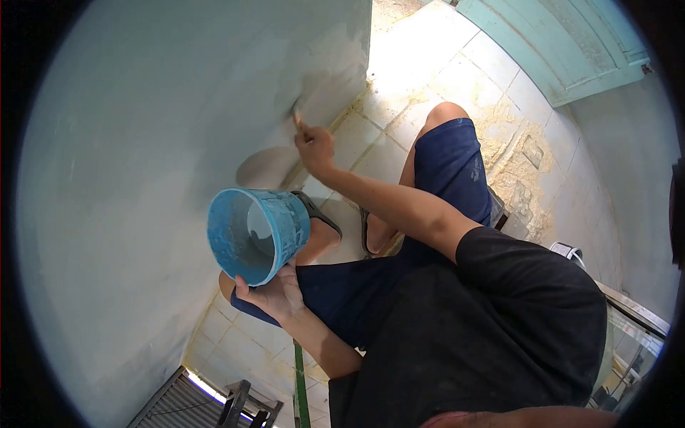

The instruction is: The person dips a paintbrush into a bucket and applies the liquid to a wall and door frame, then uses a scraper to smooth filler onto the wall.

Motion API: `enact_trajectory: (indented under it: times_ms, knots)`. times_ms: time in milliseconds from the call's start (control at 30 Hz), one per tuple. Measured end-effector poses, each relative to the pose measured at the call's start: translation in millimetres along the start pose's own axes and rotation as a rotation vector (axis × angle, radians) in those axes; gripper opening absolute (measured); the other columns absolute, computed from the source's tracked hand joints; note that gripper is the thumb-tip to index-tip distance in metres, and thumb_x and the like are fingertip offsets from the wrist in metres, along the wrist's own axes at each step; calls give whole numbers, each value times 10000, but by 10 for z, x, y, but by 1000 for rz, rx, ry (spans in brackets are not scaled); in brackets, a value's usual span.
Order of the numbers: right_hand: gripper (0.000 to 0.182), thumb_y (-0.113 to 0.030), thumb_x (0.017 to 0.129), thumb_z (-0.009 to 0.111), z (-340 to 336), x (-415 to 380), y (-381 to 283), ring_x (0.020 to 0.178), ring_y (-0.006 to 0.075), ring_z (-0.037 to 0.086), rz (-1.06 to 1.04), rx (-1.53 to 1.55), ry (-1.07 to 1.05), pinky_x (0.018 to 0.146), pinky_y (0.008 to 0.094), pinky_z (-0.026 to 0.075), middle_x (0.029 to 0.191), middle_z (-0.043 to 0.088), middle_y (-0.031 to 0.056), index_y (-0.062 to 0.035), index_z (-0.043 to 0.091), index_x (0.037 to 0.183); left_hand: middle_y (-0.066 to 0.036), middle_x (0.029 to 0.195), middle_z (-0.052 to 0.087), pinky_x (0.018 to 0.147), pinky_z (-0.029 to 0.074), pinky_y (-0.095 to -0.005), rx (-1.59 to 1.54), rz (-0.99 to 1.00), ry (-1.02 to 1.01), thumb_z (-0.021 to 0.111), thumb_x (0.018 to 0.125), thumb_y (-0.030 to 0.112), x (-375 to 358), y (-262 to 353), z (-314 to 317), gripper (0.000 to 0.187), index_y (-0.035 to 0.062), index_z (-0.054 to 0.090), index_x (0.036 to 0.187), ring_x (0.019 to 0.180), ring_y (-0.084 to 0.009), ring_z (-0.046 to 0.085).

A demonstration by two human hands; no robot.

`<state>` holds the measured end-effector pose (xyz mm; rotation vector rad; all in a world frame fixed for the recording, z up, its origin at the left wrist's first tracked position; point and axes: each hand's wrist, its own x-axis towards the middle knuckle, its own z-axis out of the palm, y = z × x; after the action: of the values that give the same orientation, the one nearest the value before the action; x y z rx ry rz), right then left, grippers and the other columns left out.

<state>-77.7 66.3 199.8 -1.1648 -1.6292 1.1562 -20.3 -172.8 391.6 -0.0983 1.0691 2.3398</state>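
My left hand (277, 296) grips a blue plastic bucket (289, 221) low on its side, thumb at the rim. The bucket is tilted toward the wall, its mouth open to view. Greyish-white residue coats its inside, and a pale patch shows at the bottom. My right hand (316, 148) is closed around the handle of a small brush (298, 121). The brush's dark tip touches the pale wall (143, 178) near its lower edge, beside a damp-looking darker patch. My fingers hide part of the handle.
White floor tiles (371, 153) carry yellowish dust and debris. A pale green door (564, 43) stands at upper right. My knees and sandalled feet are close to the wall. A dark stool-like object (239, 406) and a green strip (300, 385) lie at the bottom.
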Motion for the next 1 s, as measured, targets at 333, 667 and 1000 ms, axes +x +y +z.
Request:
enact_trajectory:
  times_ms: [333,667,1000]
  knots:
    - [325,-38,836,704,-571,307,-51,642,100,517,-51,103,-642,638,327,498,684,614,147,-76,765,1153,-100,1478,459,933,537,-482,59,23,58,671,854,567,-78,5,137,828,118,394,1492,1303,-300,529]
    - [334,-118,878,760,-1240,1269,242,688,113,645,206,34,-273,638,274,517,826,740,88,-5,734,1191,-105,1433,504,873,552,-457,26,43,94,681,856,562,-42,4,115,799,106,427,1461,1248,-297,576]
    - [215,-113,867,705,-179,1,-181,655,126,619,140,99,-274,632,325,498,717,692,111,-14,771,1046,-105,1474,468,988,529,-501,44,5,54,691,845,560,-39,-33,80,837,107,401,1487,1321,-306,526]
